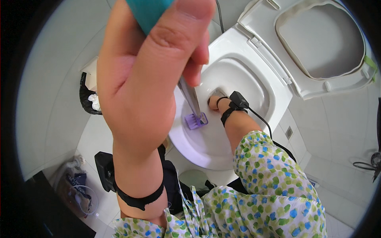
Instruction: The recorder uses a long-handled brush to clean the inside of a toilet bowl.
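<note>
My left hand [154,59] looms large and close, its fingers and thumb wrapped round a teal handle [149,14]. In line below it, a grey rod [189,97] runs down to a purple brush head [195,121] over the left part of the white toilet bowl [206,148]; the fingers cover where rod and handle meet. My right hand [214,102] reaches down inside the bowl near its drain opening. The fingers are too small and partly hidden, so what they do or hold does not show.
The raised toilet seat and lid [321,41] lean at the upper right. Left of the toilet stands a bin [84,93] with a black liner and white tissue. A clear bag [77,186] lies at lower left. A floor drain [289,132] is right of the toilet.
</note>
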### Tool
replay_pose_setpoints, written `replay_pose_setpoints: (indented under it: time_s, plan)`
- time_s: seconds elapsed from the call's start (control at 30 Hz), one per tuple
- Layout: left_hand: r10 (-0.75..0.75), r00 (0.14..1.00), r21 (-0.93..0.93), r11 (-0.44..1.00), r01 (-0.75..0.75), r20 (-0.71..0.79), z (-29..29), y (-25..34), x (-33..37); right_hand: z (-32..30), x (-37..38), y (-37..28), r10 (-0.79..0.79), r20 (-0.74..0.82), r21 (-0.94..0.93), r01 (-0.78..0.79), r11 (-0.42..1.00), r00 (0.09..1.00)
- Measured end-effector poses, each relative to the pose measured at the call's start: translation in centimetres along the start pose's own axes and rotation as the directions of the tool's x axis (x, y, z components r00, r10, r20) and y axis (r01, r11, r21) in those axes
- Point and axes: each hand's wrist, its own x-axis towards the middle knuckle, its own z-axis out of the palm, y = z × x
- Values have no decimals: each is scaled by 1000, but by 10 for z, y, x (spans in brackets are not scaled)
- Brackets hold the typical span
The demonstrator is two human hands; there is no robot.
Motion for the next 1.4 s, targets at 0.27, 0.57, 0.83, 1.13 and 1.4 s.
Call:
replay_pose_setpoints:
  time_s: [0.27,0.57,0.83,1.13,1.4]
  plan:
    - [67,998,51,996,-68,16,-33,-23,-12,-36,-15,25,-24,23,-33,25,999,999]
    - [62,997,86,994,-65,43,-32,-19,-9,-46,-30,32,-41,21,-231,44,972,999]
    - [47,998,3,999,-47,47,-37,-25,-8,-41,-25,38,0,69,-144,10,990,998]
    - [65,992,49,996,-71,111,-39,-24,-4,-45,-29,46,9,44,49,-11,999,999]
    - [72,988,105,991,-87,138,-44,-21,-6,-31,-7,46,-10,53,41,8,999,999]
